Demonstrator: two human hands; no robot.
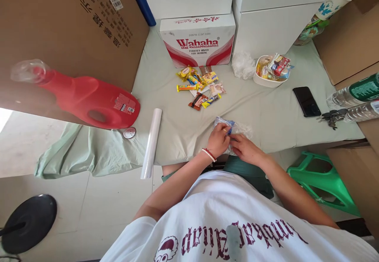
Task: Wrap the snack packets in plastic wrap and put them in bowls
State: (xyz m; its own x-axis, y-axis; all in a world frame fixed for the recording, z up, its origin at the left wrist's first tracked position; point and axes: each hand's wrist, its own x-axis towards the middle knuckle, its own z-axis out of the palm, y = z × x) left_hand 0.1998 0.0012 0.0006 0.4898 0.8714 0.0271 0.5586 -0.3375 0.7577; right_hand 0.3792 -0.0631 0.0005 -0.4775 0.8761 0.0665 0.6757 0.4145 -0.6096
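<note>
You've got your L hand (219, 139) fingers closed on the blue pkt (221, 120) nr the tbl (272, 112) edge, w/ R hand (243, 147) fingers part-curled by the clear wrap (245, 129), grip unclear.

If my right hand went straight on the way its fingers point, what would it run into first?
Most likely your left hand, whose fingers lie on the blue packet just ahead of your right hand; whether the two hands already touch is hard to tell.
</note>
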